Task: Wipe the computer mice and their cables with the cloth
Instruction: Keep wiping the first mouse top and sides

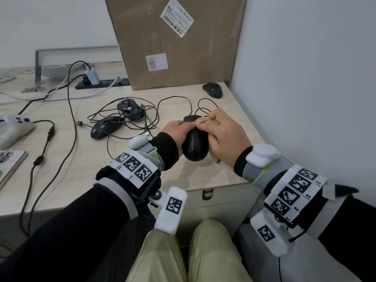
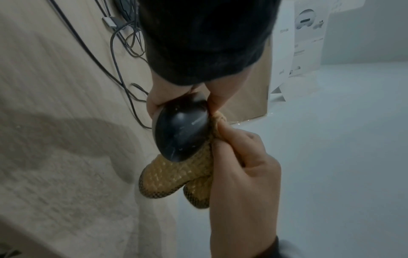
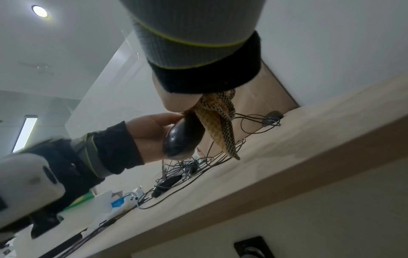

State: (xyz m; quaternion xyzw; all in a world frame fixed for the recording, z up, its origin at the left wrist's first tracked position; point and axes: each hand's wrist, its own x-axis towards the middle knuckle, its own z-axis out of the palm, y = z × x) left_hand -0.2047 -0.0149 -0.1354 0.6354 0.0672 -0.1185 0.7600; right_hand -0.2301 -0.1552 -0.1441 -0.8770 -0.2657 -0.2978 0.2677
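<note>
My left hand (image 1: 177,130) grips a glossy black wired mouse (image 1: 196,146) lifted above the desk's near right corner; it also shows as the mouse (image 2: 181,132) and mouse (image 3: 182,137). My right hand (image 1: 225,133) pinches a tan waffle-weave cloth (image 1: 203,121) against the mouse's right side. The cloth (image 2: 176,176) hangs folded beneath the mouse, and the cloth (image 3: 218,122) has a dark checkered edge. The mouse's cable (image 1: 193,104) runs back to the desk. Two more wired mice (image 1: 103,128) (image 1: 130,108) lie in tangled cables. Another black mouse (image 1: 212,90) sits by the box.
A large cardboard box (image 1: 175,41) stands at the back of the wooden desk (image 1: 85,159). A power strip (image 1: 101,83) with a charger, a white game controller (image 1: 16,124) and long cables lie to the left. A white wall (image 1: 305,78) borders the right.
</note>
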